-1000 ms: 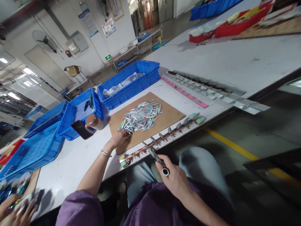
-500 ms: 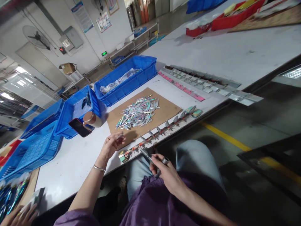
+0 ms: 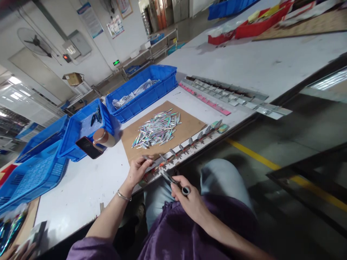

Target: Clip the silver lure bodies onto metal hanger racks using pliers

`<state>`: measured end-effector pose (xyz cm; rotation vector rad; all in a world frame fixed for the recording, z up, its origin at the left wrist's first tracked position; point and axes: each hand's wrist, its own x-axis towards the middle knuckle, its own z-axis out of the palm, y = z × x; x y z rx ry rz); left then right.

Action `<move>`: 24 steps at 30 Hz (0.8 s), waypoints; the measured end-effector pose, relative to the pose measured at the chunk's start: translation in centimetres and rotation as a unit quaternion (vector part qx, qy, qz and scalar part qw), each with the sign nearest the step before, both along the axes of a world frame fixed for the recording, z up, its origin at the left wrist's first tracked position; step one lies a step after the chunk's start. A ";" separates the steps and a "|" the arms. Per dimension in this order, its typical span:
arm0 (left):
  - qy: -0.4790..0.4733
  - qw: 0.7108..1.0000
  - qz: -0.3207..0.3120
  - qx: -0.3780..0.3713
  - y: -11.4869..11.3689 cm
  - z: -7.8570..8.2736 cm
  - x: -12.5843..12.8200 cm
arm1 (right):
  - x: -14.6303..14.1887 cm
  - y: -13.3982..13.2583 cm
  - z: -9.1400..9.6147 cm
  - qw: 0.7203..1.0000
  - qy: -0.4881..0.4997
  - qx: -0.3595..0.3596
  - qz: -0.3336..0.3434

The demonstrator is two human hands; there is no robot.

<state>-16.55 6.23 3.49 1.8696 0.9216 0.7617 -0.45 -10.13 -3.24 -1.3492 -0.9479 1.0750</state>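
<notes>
My left hand point(image 3: 139, 170) pinches a small silver, fish-shaped lure piece point(image 3: 146, 157) above the near end of a long rack strip point(image 3: 169, 161). Several grey pieces of similar shape stand upright in a row along this strip, which has reddish marks and greenish blocks at its ends. In my right hand point(image 3: 185, 195) are grey pliers point(image 3: 168, 177), fingers wrapped round the handles, their tip pointing at the strip's near edge. Behind the strip, a pile of shiny lure pieces point(image 3: 157, 130) lies on brown cardboard point(image 3: 189, 127).
Blue bins point(image 3: 141, 94) line the table's far left side, with a phone point(image 3: 89, 147) and a lidded cup point(image 3: 104, 138) before them. Metal strips point(image 3: 230, 94) and a pink strip point(image 3: 204, 98) lie to the right. Another person's hand point(image 3: 25, 251) shows at bottom left.
My left hand has moved right, bringing the lure piece over to the strip's near end. My right hand has turned slightly with the pliers, and the whole view has shifted a little.
</notes>
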 end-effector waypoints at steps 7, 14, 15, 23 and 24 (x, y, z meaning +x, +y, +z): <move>0.045 0.996 -0.047 0.054 -0.4 -0.1 0.6 | 0.2 -0.8 -1.0 0.931 -0.354 0.092 -0.013; 0.080 0.980 -0.093 0.155 -0.3 -0.2 0.6 | 0.5 -0.3 -1.2 0.872 -0.472 0.117 -0.052; 0.092 0.975 -0.107 0.174 -0.3 0.0 0.8 | 0.5 -0.1 -1.2 0.866 -0.485 0.113 -0.054; 0.165 0.944 -0.153 0.242 -0.3 1.0 1.6 | -0.3 0.7 -0.5 0.930 -0.365 0.040 -0.031; 0.164 0.944 -0.152 0.241 -0.3 1.0 1.6 | -0.4 0.8 -0.5 0.951 -0.304 0.030 -0.035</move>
